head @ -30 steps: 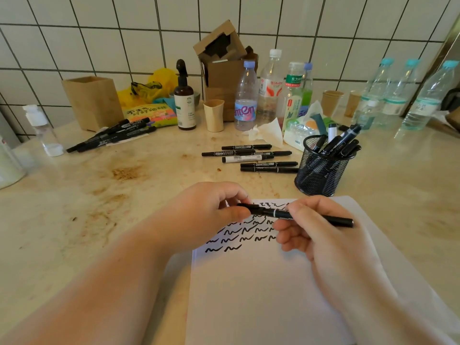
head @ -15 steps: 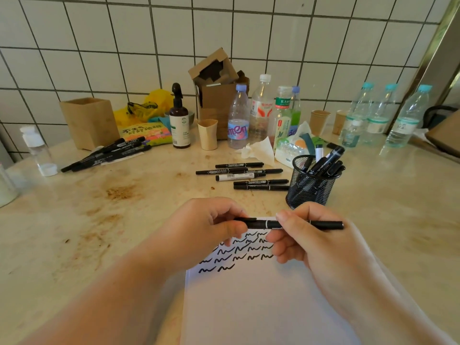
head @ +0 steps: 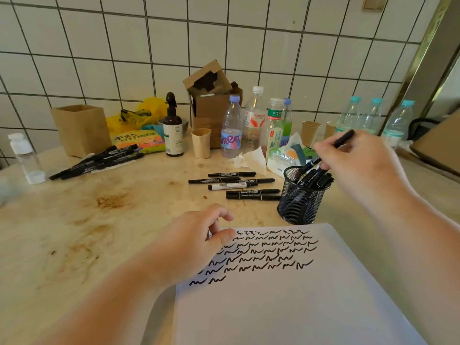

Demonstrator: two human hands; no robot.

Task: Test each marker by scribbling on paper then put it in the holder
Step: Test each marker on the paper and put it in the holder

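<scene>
My right hand [head: 358, 165] grips a black marker [head: 342, 140] tilted over the black mesh holder [head: 300, 202], its lower end among the several markers standing inside. My left hand [head: 196, 242] hovers at the top left corner of the white paper [head: 286, 300], fingers loosely curled and holding nothing. Rows of black scribbles [head: 263, 252] cover the paper's upper part. Several loose black markers [head: 236, 186] lie on the counter just left of the holder. Another pile of markers [head: 99, 158] lies far left.
Water bottles [head: 231, 130], a brown pump bottle [head: 173, 130], paper cups [head: 201, 143], cardboard boxes [head: 211, 100] and a tissue pack [head: 283, 158] crowd the back against the tiled wall. More bottles [head: 373, 118] stand at back right. A small clear bottle [head: 25, 158] stands far left.
My right hand carried the marker from above the paper up and right to the holder. My left hand let go of the marker and stayed by the paper's corner.
</scene>
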